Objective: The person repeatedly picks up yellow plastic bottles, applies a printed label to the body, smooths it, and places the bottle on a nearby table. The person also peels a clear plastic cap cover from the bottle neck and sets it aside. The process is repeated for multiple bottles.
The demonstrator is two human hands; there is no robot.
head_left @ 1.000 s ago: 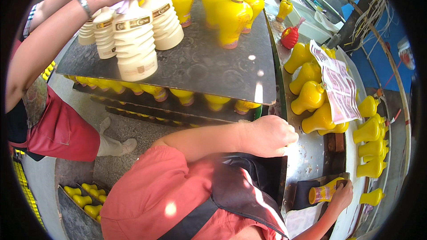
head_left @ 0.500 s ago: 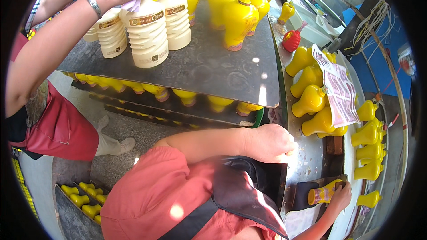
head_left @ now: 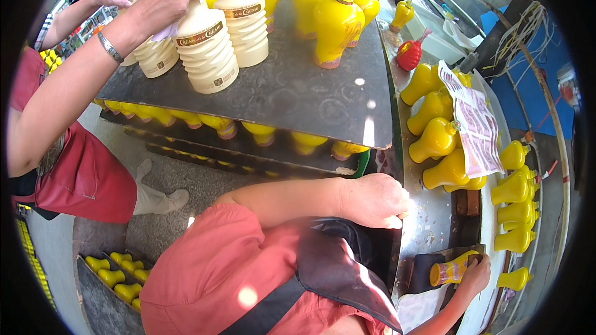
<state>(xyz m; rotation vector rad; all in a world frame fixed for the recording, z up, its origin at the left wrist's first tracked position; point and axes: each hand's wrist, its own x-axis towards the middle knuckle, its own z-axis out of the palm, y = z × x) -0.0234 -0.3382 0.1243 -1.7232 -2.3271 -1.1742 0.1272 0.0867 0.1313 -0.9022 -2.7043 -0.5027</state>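
My left hand (head_left: 377, 201) is closed in a fist at the bench's near edge. Bright glare covers its fingertips, so I cannot make out what they hold. Far to the lower right, my right hand (head_left: 477, 274) is closed around the neck end of a yellow bottle (head_left: 448, 270) with a pinkish pattern. That bottle lies on its side in a dark holder (head_left: 422, 273). A small dark brown piece shows by the right fingers. Upright yellow bottles (head_left: 436, 139) stand on the bench beyond my hands, partly under a printed sheet (head_left: 473, 125).
At the left stands a co-worker in a red apron (head_left: 93, 177), hands near cream ribbed bottles (head_left: 208, 49). Those bottles share a dark board (head_left: 292, 96) with yellow bottles (head_left: 338, 28). More yellow bottles sit on layers beneath it. A red ribbed container (head_left: 408, 56) is on the bench.
The co-worker's near hand has loosened from the cream bottle's top, fingers now spread, and the bottle leans slightly. The co-worker's other hand shows more. My own hands have not visibly moved.
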